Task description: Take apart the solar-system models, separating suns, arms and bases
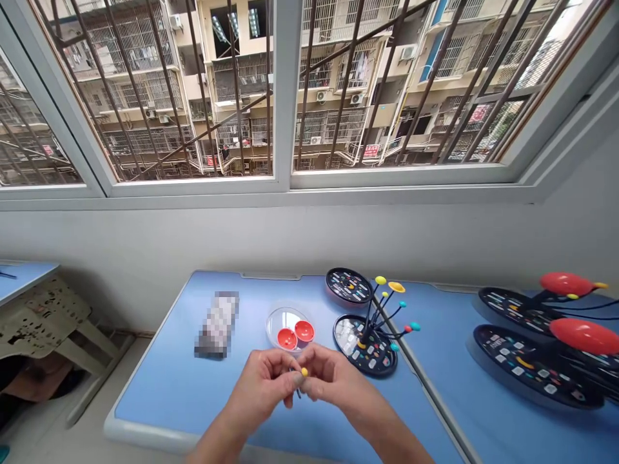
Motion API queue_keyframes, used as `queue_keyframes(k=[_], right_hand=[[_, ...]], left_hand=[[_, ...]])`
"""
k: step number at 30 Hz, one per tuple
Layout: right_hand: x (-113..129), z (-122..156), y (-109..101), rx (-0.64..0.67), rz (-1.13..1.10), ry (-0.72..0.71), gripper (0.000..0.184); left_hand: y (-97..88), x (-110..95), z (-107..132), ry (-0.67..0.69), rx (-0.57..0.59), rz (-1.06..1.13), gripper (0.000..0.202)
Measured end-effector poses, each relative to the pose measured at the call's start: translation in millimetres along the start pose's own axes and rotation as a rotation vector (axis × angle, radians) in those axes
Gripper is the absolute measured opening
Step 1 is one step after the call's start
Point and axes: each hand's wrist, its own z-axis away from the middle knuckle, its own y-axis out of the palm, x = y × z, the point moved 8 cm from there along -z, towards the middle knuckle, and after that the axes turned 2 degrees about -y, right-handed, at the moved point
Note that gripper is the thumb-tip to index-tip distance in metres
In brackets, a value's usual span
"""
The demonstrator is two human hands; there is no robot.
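Note:
My left hand (268,381) and my right hand (331,380) meet low in the middle of the view, fingers pinched together. Between their fingertips is a small yellow ball (304,372), with part of a thin dark rod (298,393) showing below it. Just beyond the hands, two red half-shells (304,331) lie hollow side up in a clear round dish (273,317). To the right stands a black round base (372,368) printed with small pictures; dark stems rise from it, tipped with coloured balls (380,280) and a yellow-orange disc (396,287).
A second black printed disc (349,286) sits by the wall. On the left of the blue table (164,386) lies a blurred-out rectangular item (217,325). Across the table seam, more black bases (527,374) carry large red shells (585,336). A barred window is ahead.

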Motion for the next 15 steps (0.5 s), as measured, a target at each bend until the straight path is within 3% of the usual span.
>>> queue_keyframes(k=[5,10,12,15], right_hand=[[19,3,7,-0.01,0.181,-0.091,0.021],[18,1,-1,-0.124,0.412,-0.095,0.015],[19,0,-8,-0.14,0.395,-0.116,0.017],[34,4,-32,-0.297,0.383,-0.192,0.021]], left_hand=[[-4.4,2,-4,-0.004,-0.034,-0.17,0.018],[-4.7,-1,-1,0.029,-0.065,-0.467,0.011],[-5.1,-4,3,0.07,-0.053,-0.524,0.013],[-16.3,-9,4,0.158,-0.12,-0.614,0.018]])
